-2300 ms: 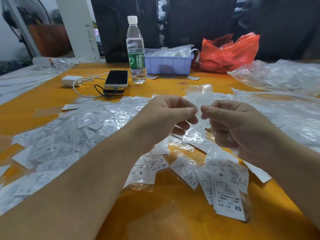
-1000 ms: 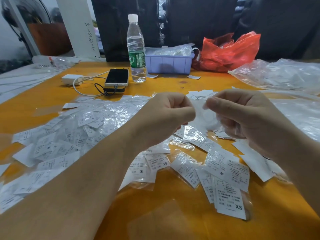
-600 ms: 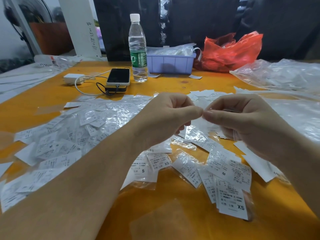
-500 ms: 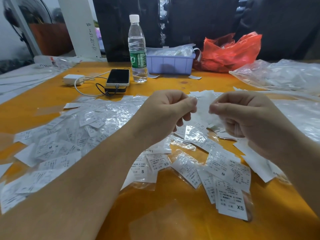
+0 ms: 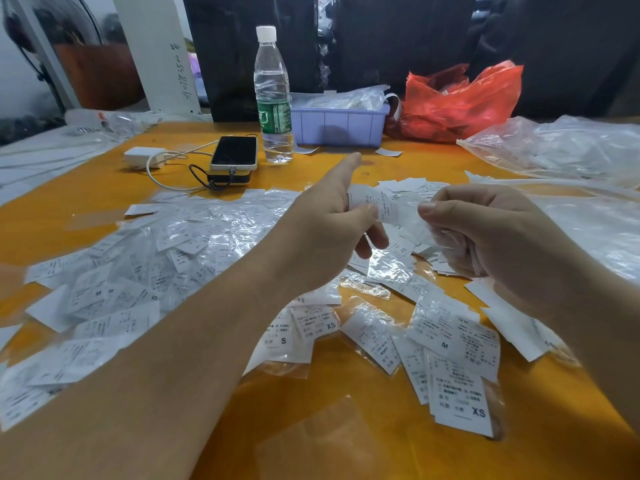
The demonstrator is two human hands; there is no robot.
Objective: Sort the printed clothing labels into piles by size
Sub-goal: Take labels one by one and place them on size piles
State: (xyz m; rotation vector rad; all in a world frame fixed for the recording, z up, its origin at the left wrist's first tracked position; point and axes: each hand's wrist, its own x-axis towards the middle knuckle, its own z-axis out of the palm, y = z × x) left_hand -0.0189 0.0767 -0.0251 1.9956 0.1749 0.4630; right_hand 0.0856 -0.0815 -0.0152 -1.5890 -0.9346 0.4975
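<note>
Pinching from both sides, the left hand (image 5: 322,233) and the right hand (image 5: 485,233) are sharing one printed label (image 5: 377,202) above the middle of the orange bench (image 5: 346,427). The left grip is closing thumb against the lower fingers on the label's near edge while the index finger is pointing straight out, free of it. The right grip is curling shut around crinkled clear film and what looks like more paper; whether it is touching that same label cannot be told.

Below the hands, loose labels are lying in overlapping drifts: a wide spread of unsorted labels (image 5: 131,282) to the left, many in glossy sleeves, and a smaller cluster nearer the person where an XS label (image 5: 460,403), an M label (image 5: 446,334) and an S label (image 5: 280,336) are sitting mixed together.

Judging from this, the main risk is misfiling: the piles are touching and sliding into each other, so a dropped label could be landing on the wrong size. The slick film could also be letting two labels cling and travel as one, or slip from a light pinch.

At the far edge, a lilac plastic tray (image 5: 337,124) is holding clear bags of something pale, contents unreadable. A red plastic bag (image 5: 460,98) beside it is bunched shut. Large clear bags (image 5: 561,147) on the right are appearing to hold more white slips. A water bottle (image 5: 273,98) is standing upright by a phone (image 5: 234,152).
</note>
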